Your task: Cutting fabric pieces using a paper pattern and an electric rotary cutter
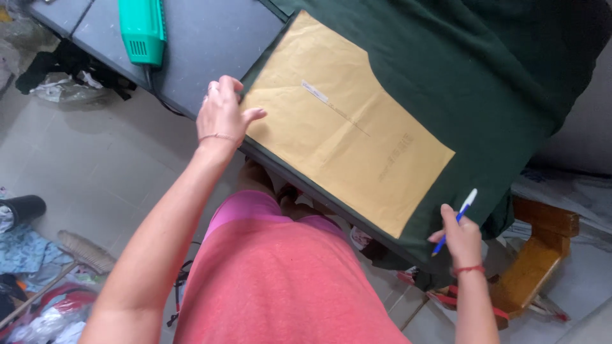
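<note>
Brown paper pattern point(347, 143) lies flat on dark green fabric point(484, 95), near the grey table point(210, 44)'s front edge; fabric spills over that edge at the right. Bare tabletop to the left, up to a teal tool point(142, 28). One pattern, one fabric piece, one pen. Left hand point(222, 113) spread loose, fingertips pressing the pattern's corner. Right hand point(460, 239) closed around a blue pen point(456, 220) at the pattern's lower corner.

Pale floor tiles point(108, 165) lay under a grey table point(210, 44). A wooden stool point(539, 255) stood nearby, and cloth scraps point(38, 261) littered the floor.
</note>
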